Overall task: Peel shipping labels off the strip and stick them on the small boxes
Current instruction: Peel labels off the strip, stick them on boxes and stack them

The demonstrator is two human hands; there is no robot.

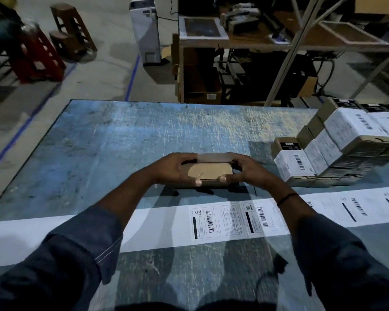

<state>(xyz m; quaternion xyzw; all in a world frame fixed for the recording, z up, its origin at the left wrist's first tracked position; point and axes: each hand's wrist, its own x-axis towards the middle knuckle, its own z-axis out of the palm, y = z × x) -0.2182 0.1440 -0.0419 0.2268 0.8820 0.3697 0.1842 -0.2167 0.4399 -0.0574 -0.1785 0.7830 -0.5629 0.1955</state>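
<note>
A small brown cardboard box (208,175) sits on the blue table (112,142) in the middle. My left hand (174,169) grips its left end and my right hand (243,168) its right end, thumbs pressed on the near edge. A pale label (213,157) stretches between my fingers along the box's far top edge. Close to me, the white label strip (222,221) crosses the table from left to right, with printed barcode labels on its middle and right part and bare backing on the left.
A stack of small boxes (337,144), many with white labels stuck on, stands at the table's right. Beyond the table are a wooden bench with equipment (234,37), a white upright unit (145,32), and red and brown stools (38,57) on the floor.
</note>
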